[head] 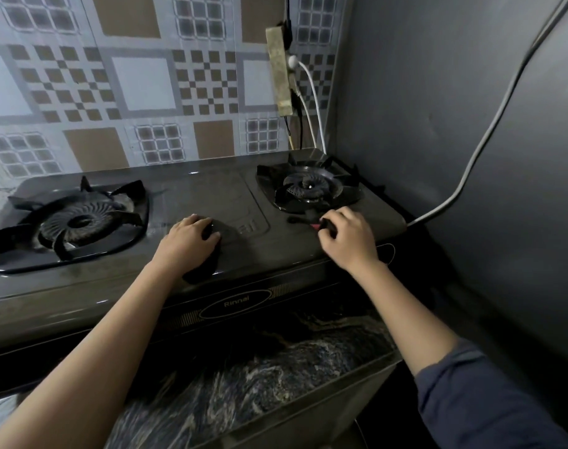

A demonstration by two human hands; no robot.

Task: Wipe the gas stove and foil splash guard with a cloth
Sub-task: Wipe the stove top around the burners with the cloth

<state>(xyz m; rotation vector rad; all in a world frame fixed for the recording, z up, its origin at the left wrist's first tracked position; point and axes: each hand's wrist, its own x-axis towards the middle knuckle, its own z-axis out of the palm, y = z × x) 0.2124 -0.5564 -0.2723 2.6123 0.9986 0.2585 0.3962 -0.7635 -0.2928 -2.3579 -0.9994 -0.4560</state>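
Note:
A dark two-burner gas stove [192,192] stands on the counter, with a left burner [78,222] and a right burner [308,187]. Behind it rises the patterned foil splash guard [146,92]. My left hand [185,241] presses down on a dark cloth [203,267] in the middle of the stove top, near its front edge. My right hand [347,241] is in front of the right burner, its fingers pinched on a small dark thing with a red part [316,225]; I cannot tell what it is.
A power strip [279,72] hangs on the back wall with a white cable [315,102] running down behind the stove. A grey cable [490,131] crosses the grey right wall [422,124]. The marbled counter front [260,367] lies below the stove.

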